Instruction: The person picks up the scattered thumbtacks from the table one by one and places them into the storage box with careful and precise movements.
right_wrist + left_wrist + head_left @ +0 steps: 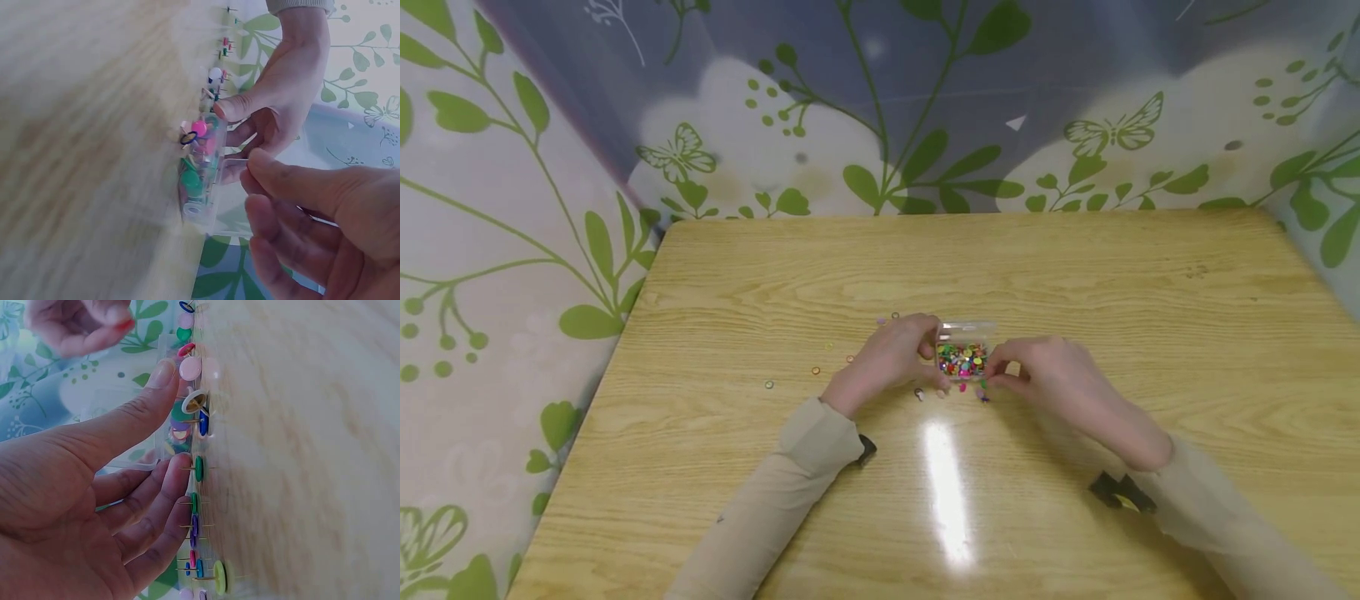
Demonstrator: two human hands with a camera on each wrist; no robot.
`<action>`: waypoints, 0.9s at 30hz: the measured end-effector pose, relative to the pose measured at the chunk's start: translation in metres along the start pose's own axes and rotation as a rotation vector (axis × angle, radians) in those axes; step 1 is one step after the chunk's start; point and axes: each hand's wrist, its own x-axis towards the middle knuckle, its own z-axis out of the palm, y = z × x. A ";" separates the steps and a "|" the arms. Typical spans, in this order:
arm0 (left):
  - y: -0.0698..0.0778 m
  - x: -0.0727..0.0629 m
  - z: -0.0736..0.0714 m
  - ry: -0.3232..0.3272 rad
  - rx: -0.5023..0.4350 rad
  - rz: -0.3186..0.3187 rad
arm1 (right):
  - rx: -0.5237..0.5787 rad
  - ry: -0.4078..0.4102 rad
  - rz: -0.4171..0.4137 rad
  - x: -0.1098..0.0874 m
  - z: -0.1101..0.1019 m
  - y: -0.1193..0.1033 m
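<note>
A small clear plastic box [215, 187] full of colourful thumbtacks [962, 360] sits on the table, its clear lid [973, 327] raised at the far side. My left hand [891, 358] grips the box by its left end, thumb at the near corner and fingers at the far one. At the box's right side is my right hand [1060, 379], thumb and forefinger together. A red thumbtack [125, 325] shows at those fingertips in the left wrist view. Loose tacks lie along the near side, including a white one [195, 400] and a blue one [984, 399].
More loose tacks are scattered left of my left hand, among them an orange-rimmed one [816, 371] and a green one [769, 384]. The wooden table [1075, 275] meets a leaf-patterned covering [820, 167] at its back and left edges.
</note>
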 end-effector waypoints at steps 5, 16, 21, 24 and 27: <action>-0.001 0.000 -0.001 -0.002 -0.001 -0.001 | -0.014 0.054 0.006 0.012 0.002 -0.001; -0.001 0.000 0.000 0.008 -0.011 0.023 | 0.021 0.081 0.044 0.028 0.012 -0.001; -0.001 0.000 0.001 0.008 -0.007 0.034 | 0.020 0.095 0.080 0.030 0.015 0.000; -0.002 0.000 0.000 0.010 -0.010 0.042 | 0.015 0.106 0.082 0.031 0.016 0.000; -0.002 0.000 0.000 0.011 -0.011 0.048 | 0.011 0.124 0.077 0.032 0.017 0.001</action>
